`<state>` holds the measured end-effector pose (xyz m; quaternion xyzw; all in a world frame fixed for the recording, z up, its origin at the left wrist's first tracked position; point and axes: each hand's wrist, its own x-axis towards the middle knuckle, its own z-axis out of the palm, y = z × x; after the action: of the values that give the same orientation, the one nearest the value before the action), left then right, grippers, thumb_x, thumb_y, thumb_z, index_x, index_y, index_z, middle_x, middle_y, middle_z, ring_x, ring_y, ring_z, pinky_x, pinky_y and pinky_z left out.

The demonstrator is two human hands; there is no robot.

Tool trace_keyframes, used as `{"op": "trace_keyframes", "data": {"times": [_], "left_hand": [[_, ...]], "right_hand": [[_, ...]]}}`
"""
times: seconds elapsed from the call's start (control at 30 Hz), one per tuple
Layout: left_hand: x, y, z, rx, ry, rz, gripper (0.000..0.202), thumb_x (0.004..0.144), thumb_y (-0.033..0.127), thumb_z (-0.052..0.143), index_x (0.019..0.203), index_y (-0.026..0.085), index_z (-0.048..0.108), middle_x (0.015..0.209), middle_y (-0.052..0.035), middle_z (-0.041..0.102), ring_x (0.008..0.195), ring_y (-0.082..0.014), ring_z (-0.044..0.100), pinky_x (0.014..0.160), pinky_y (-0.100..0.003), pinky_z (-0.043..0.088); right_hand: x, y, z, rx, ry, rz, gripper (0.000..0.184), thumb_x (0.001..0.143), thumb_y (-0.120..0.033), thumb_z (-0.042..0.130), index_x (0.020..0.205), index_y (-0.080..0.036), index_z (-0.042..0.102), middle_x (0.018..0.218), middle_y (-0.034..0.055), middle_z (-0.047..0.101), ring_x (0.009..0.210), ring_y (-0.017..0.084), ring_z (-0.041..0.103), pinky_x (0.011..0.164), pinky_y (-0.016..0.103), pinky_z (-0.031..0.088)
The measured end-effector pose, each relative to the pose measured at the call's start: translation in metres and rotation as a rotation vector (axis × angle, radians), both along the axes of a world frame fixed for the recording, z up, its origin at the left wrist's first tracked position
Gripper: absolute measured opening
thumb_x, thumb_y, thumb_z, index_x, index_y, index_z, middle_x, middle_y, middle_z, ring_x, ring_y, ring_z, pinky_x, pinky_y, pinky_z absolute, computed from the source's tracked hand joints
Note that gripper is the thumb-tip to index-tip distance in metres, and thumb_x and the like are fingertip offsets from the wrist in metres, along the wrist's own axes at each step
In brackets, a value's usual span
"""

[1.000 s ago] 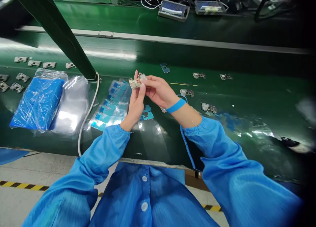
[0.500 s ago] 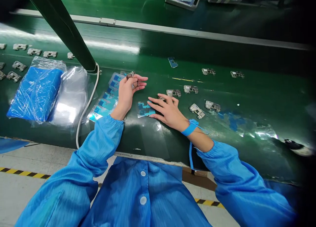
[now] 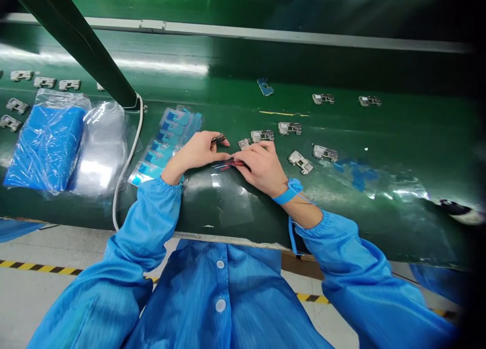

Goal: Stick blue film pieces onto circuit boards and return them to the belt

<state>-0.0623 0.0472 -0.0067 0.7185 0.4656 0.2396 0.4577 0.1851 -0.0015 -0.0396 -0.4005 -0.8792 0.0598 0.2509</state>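
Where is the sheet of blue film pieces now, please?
In the head view, the blue film sheet lies left of centre, between the white cable and the left hand.

the green bench top (image 3: 212, 95) looks smooth and glossy, the blue film pieces (image 3: 174, 128) shiny plastic, the circuit boards (image 3: 290, 129) metallic, the sleeves (image 3: 337, 237) thin, sheeny cloth.

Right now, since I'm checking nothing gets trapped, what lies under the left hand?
From this view, the left hand and wrist cover part of the sheet of blue films, which lies on the green bench. What sits directly beneath them cannot be seen.
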Motion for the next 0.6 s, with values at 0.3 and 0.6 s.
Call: {"op": "trace_keyframes", "data": {"times": [0.3, 0.6], "left_hand": [[-0.003, -0.001, 0.011, -0.200, -0.220, 0.029, 0.037, 0.082, 0.045, 0.096, 0.103, 0.017, 0.084, 0.067, 0.0021, 0.067, 0.060, -0.0116, 0.053, 0.061, -0.027, 0.039], [-0.008, 0.009, -0.009, 0.252, -0.014, 0.316, 0.020, 0.089, 0.031, 0.089, 0.106, 0.020, 0.086, 0.092, -0.0043, 0.083, 0.085, -0.0190, 0.071, 0.087, -0.031, 0.053]], "right_hand": [[0.001, -0.003, 0.011, -0.040, 0.029, -0.008, 0.014, 0.112, -0.029, 0.067, 0.101, -0.029, 0.077, 0.140, 0.0041, 0.084, 0.132, 0.034, 0.072, 0.111, 0.061, 0.042], [0.011, -0.010, 0.025, -0.252, 0.443, 0.062, 0.020, 0.104, -0.038, 0.079, 0.088, -0.028, 0.074, 0.090, 0.0054, 0.075, 0.085, 0.025, 0.068, 0.078, 0.046, 0.058]]}}
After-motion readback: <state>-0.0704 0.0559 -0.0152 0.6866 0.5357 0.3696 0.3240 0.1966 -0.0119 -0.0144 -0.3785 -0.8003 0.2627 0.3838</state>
